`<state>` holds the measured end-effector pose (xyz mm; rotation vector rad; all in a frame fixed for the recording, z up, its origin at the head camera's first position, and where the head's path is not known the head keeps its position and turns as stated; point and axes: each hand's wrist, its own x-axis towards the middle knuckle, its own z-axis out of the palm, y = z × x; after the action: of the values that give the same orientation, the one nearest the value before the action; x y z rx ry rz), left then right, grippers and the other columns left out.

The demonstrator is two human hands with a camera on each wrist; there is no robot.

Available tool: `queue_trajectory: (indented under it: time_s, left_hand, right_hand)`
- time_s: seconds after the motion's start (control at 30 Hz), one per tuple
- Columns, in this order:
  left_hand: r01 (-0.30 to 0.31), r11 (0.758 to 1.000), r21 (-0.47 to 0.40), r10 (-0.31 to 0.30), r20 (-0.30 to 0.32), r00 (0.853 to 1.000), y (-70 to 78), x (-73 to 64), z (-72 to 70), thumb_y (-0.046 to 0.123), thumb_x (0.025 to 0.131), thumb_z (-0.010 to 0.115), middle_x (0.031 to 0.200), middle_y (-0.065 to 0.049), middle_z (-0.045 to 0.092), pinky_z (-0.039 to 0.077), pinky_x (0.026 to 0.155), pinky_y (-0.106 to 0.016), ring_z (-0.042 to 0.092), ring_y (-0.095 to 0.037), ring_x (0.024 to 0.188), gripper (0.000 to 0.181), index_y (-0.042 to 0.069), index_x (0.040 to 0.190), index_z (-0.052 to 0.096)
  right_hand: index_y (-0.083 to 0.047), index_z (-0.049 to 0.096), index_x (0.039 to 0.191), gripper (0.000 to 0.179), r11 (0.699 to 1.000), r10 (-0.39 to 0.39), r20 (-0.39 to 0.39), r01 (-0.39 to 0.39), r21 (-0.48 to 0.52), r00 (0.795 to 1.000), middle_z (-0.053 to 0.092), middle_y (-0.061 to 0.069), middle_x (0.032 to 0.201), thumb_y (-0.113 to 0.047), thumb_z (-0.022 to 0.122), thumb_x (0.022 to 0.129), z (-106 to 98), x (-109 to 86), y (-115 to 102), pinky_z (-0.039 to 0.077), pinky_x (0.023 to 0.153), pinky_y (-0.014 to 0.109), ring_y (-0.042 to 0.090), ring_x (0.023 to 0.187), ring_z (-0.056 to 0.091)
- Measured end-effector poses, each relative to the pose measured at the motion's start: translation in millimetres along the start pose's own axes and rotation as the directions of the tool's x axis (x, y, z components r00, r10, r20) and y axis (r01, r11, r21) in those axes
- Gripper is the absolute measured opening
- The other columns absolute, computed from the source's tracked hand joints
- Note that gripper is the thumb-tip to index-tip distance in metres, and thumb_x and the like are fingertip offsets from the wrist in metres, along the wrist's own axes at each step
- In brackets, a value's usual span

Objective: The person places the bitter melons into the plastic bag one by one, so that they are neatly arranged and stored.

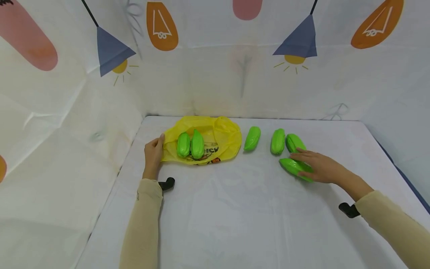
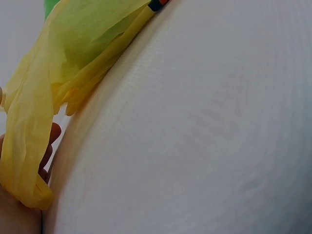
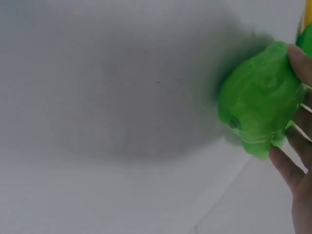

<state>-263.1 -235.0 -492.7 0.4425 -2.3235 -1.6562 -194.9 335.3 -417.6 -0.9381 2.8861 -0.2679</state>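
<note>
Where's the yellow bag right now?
In the head view, the yellow bag lies toward the far left of the white table, between the left hand gripping its edge and a loose green object.

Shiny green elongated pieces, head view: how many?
6 visible: two shiny green elongated pieces on or in the yellow plastic bag; one just right of it; two farther right; one under the right hand. The bag might hide more.

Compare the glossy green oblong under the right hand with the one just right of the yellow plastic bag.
In the head view, the first oblong slants down rightward under the right hand; the second oblong slants down leftward beside the yellow plastic bag. The first has fingers on it; the second is untouched. Both are glossy green.
</note>
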Motion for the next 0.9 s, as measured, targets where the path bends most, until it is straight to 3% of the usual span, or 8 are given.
queue_trajectory:
  time_s: [0.13,0.3,0.37,0.5,0.6,0.67,0.8,0.9]
  left_hand:
    - [0.007,1.0,0.007,-0.007,0.004,1.0,0.6,-0.1,-0.8,0.069,0.09,0.05,0.069,0.005,0.049,0.036,0.064,-0.025,0.043,-0.013,0.07,0.068,0.003,0.093,0.067]
    - [0.017,1.0,0.01,-0.017,0.004,1.0,0.9,-0.5,-0.5,0.07,0.089,0.049,0.076,0.003,0.052,0.036,0.065,-0.025,0.044,-0.014,0.073,0.069,0.004,0.096,0.068]
    - [0.018,1.0,0.011,-0.018,0.005,1.0,0.6,-0.5,-0.2,0.07,0.089,0.049,0.077,0.0,0.052,0.036,0.065,-0.026,0.045,-0.014,0.073,0.07,0.003,0.096,0.068]
    - [0.025,1.0,0.017,-0.025,0.012,1.0,-0.2,-0.4,0.3,0.071,0.089,0.049,0.09,-0.002,0.06,0.039,0.07,-0.025,0.048,-0.013,0.078,0.072,0.003,0.103,0.07]
    - [0.03,0.999,0.03,-0.031,0.012,0.999,-0.3,-0.7,0.2,0.071,0.089,0.048,0.096,-0.004,0.062,0.039,0.072,-0.025,0.049,-0.014,0.081,0.073,0.004,0.106,0.07]
    - [0.029,0.999,0.029,-0.029,0.006,1.0,-0.1,-0.9,-0.1,0.071,0.089,0.048,0.091,-0.004,0.061,0.038,0.071,-0.025,0.048,-0.014,0.079,0.072,0.004,0.102,0.07]
    - [0.016,1.0,0.022,-0.016,-0.004,1.0,1.6,-0.7,-0.3,0.07,0.09,0.05,0.08,0.001,0.055,0.037,0.068,-0.025,0.045,-0.014,0.075,0.069,0.003,0.095,0.068]
    - [0.019,1.0,0.016,-0.019,-0.001,1.0,2.6,-0.2,-0.3,0.068,0.091,0.05,0.079,0.001,0.054,0.036,0.067,-0.025,0.045,-0.014,0.075,0.068,0.002,0.095,0.068]
  right_hand:
    - [-0.008,0.054,0.138,0.059,0.999,-0.005,-0.056,0.002,-0.053,0.998,0.049,0.028,0.141,-0.022,0.077,0.085,7,-1.5,-1,0.043,0.095,0.062,0.05,0.123,0.05]
    - [-0.009,0.057,0.135,0.056,0.992,-0.03,-0.135,0.013,-0.125,0.99,0.058,0.024,0.132,-0.025,0.076,0.085,12,1.0,-1,0.038,0.099,0.061,0.046,0.126,0.049]
    - [-0.007,0.053,0.138,0.063,0.993,-0.012,-0.095,0.001,-0.117,0.995,0.054,0.026,0.136,-0.033,0.076,0.085,10,0.7,-2,0.037,0.1,0.061,0.046,0.128,0.046]
    - [-0.004,0.038,0.148,0.089,0.998,0.035,0.073,-0.031,-0.057,0.997,0.038,0.024,0.151,-0.042,0.08,0.079,0,-3.9,-4,0.034,0.103,0.063,0.047,0.136,0.037]
    - [-0.006,0.024,0.154,0.103,0.999,0.045,0.178,-0.04,-0.032,0.983,0.028,0.019,0.158,-0.034,0.084,0.075,-8,-7.9,-4,0.03,0.107,0.064,0.045,0.141,0.03]
    - [-0.009,0.017,0.156,0.109,0.999,0.05,0.224,-0.046,-0.021,0.973,0.023,0.016,0.16,-0.024,0.086,0.073,-10,-9.6,-4,0.027,0.108,0.064,0.044,0.143,0.026]
    - [-0.011,0.007,0.158,0.119,0.997,0.052,0.253,-0.035,-0.072,0.966,0.018,0.015,0.162,-0.019,0.087,0.071,-10,-11.3,-2,0.024,0.111,0.063,0.041,0.146,0.021]
    - [-0.01,0.008,0.157,0.119,0.995,0.057,0.236,-0.037,-0.09,0.97,0.02,0.016,0.161,-0.027,0.087,0.071,-10,-11.1,-3,0.024,0.111,0.062,0.041,0.145,0.023]
